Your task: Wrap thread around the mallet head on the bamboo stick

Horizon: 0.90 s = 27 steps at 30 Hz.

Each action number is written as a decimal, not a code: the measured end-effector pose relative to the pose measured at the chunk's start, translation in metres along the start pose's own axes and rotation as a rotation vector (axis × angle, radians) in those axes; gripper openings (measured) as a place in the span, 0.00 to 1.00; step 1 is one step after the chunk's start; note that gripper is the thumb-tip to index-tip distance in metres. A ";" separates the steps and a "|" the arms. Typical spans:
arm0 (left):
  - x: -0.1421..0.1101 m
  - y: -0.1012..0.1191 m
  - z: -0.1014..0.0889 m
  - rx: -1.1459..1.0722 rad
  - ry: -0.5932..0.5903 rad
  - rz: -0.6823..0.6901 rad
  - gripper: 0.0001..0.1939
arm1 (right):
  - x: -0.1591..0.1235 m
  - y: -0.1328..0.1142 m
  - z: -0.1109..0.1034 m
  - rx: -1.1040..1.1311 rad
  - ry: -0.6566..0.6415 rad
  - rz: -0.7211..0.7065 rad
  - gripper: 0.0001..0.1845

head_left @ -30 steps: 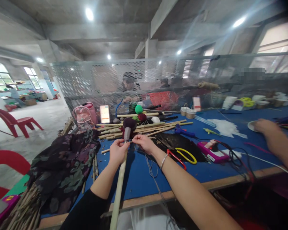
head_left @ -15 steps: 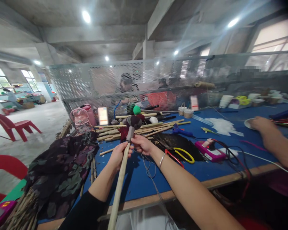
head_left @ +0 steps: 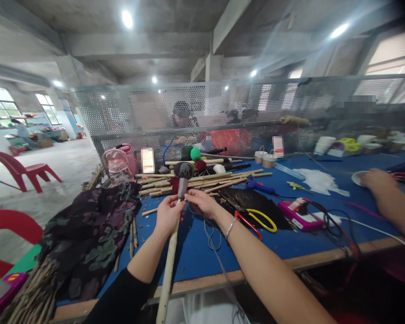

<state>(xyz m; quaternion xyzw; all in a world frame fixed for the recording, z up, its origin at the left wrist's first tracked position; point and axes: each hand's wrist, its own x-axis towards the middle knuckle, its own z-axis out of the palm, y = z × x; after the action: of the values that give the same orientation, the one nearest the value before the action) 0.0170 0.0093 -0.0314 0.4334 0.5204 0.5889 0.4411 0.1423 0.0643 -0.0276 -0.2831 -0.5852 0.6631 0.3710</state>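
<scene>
My left hand is closed round a pale wooden stick just below its top. The stick slants up from the table's front edge. Its top carries a rounded, dark cloth-covered head, with grey wrapping around the neck. Close beside that neck, the fingers of my right hand are pinched together at the lower edge of the wrapping. A thin grey cord trails from near the right hand down over the table edge; the fingers hide exactly where it meets the wrapping.
Behind the hands lie several wooden sticks and a green ball. Yellow-and-red-handled pliers, a blue glue gun and a purple power strip are to the right. Dark patterned cloth covers the left side. Another person's hand works at far right.
The stick has turned slightly more upright, and my left hand has shifted a little up towards the wrapped neck. My right hand stays beside it. The view has shifted slightly.
</scene>
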 end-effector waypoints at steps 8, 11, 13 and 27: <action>0.001 0.006 -0.002 -0.099 0.033 -0.011 0.22 | -0.001 -0.002 -0.003 -0.014 0.078 -0.001 0.13; 0.001 0.006 -0.002 -0.147 0.003 -0.029 0.23 | 0.001 0.000 -0.005 -0.010 0.095 -0.023 0.13; 0.002 0.007 -0.003 -0.177 -0.047 -0.044 0.21 | 0.002 0.002 -0.005 0.001 0.073 -0.028 0.14; -0.004 -0.006 0.000 0.081 -0.079 -0.092 0.21 | 0.005 0.013 -0.009 -0.003 0.004 0.039 0.16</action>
<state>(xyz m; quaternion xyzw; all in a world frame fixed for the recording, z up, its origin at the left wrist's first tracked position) 0.0185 0.0062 -0.0380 0.4494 0.5453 0.5291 0.4698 0.1445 0.0732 -0.0412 -0.2960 -0.5799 0.6688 0.3587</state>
